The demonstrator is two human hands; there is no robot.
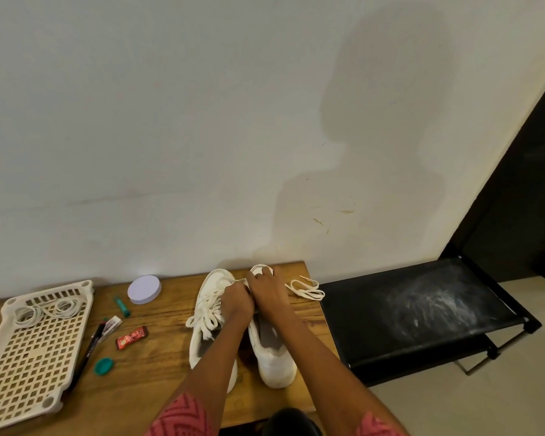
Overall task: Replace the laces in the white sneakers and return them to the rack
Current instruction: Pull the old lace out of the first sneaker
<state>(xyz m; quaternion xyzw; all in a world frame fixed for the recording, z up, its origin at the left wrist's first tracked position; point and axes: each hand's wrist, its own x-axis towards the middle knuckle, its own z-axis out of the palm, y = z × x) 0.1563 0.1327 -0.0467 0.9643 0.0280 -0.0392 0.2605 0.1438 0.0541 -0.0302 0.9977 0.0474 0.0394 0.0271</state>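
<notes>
Your two sneakers [214,322] stand side by side at table [158,366] centre, both hands over them. At 9 o'clock: red wrapper [132,337], teal cap [104,366], marker [87,350], teal tube [121,306], lilac lid [144,289], then perforated tray [29,350] at table's left end. Bare wood between wrapper and sneakers gives you passage. At 2 o'clock: loose lace [307,289] near table edge. At 3 o'clock: black rack [422,306] beside table, top shelf open. Wall close behind at 12.

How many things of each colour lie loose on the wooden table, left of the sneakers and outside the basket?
Lilac: 1, round lid
Green: 2, tube and cap
Red: 1, wrapper
Black: 1, pen
White: 1, packet
Total: 6
</notes>
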